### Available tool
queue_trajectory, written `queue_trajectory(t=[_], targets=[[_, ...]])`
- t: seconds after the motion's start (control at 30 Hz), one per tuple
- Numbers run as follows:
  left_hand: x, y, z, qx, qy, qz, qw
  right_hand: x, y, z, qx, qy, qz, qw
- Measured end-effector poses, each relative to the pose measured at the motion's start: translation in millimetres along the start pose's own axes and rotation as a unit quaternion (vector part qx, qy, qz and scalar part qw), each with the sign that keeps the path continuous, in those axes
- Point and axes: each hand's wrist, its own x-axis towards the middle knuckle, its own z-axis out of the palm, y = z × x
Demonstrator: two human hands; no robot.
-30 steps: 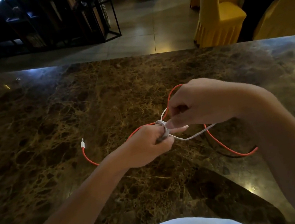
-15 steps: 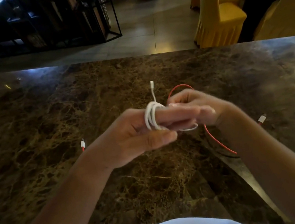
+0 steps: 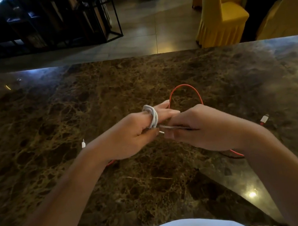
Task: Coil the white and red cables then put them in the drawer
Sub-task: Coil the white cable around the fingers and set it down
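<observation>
Marble counter [image 3: 65,117]; yellow chairs [image 3: 220,14] beyond. White cable [image 3: 152,117] coiled around left hand [image 3: 128,136] fingers; right hand [image 3: 202,129] pinches its free end. Red cable [image 3: 183,86] lies on counter.

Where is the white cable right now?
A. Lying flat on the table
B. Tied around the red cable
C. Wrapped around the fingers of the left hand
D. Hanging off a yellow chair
C: the white cable sits in several loops around the extended fingers of the left hand, while the right hand pinches its loose end beside the coil.
</observation>
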Motion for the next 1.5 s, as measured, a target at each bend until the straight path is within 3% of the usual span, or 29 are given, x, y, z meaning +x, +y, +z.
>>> queue_trajectory(t=[0.1,0.23,0.47,0.6,0.67,0.87,1.0,1.2,1.4,1.5], targets=[[3.8,2.1,3.0,0.013,-0.047,0.003,0.999,-4.9,-17.8,-16.0,-0.093,-0.029,0.010,0.995],[9.9,13.4,2.8,0.022,-0.035,-0.007,0.999,-4.7,-26.6,-24.8,-0.100,-0.058,0.025,0.993],[7.8,2.7,-10.7,0.083,0.042,-0.032,0.995,-9.2,-14.6,-24.2,0.122,-0.066,-0.020,0.990],[3.9,5.3,0.9,0.102,-0.032,-0.075,0.991,-9.4,-11.5,-34.1,0.118,-0.036,-0.101,0.987],[-0.3,8.5,8.5,0.112,-0.079,-0.051,0.989,-9.1,-7.2,-46.2,0.151,-0.043,-0.126,0.979],[-6.5,37.5,14.9,0.047,-0.171,0.043,0.983,5.0,20.1,-53.7,0.298,-0.072,-0.198,0.931],[-3.6,48.1,13.8,-0.059,-0.155,0.089,0.982,20.4,39.0,-36.4,0.421,-0.018,-0.202,0.884],[-12.3,51.4,-2.9,-0.195,-0.091,0.126,0.968,34.8,51.8,2.3,0.534,-0.066,-0.170,0.825],[-13.6,51.4,-6.6,-0.300,-0.028,0.111,0.947,31.9,42.8,37.3,0.503,-0.008,-0.100,0.858],[-12.2,53.5,-8.6,-0.372,-0.006,0.110,0.922,27.8,47.9,47.0,0.530,-0.044,-0.099,0.841]])
